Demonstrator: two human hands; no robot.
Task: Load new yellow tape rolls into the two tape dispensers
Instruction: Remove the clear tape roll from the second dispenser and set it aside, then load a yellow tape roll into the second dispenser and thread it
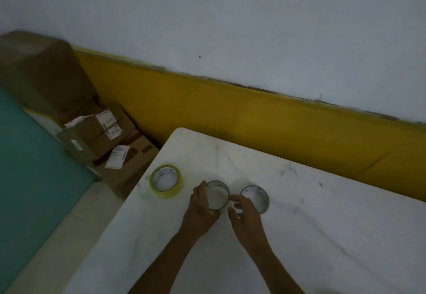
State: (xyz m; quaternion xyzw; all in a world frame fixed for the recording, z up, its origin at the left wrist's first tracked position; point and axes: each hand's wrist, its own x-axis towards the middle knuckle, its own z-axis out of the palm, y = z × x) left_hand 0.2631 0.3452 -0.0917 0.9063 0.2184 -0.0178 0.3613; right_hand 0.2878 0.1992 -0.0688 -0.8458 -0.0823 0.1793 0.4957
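Note:
A yellow tape roll lies flat near the left edge of the white marble table. To its right, my left hand grips a thin grey ring, apparently an empty tape core, from its left side. My right hand is at the ring's right side with fingers curled and fingertips touching or nearly touching its rim. A second grey ring lies flat on the table just right of my right hand. No tape dispenser is visible.
Cardboard boxes with white labels are stacked on the floor left of the table, against a wall that is yellow low down and white above. A teal surface fills the left side.

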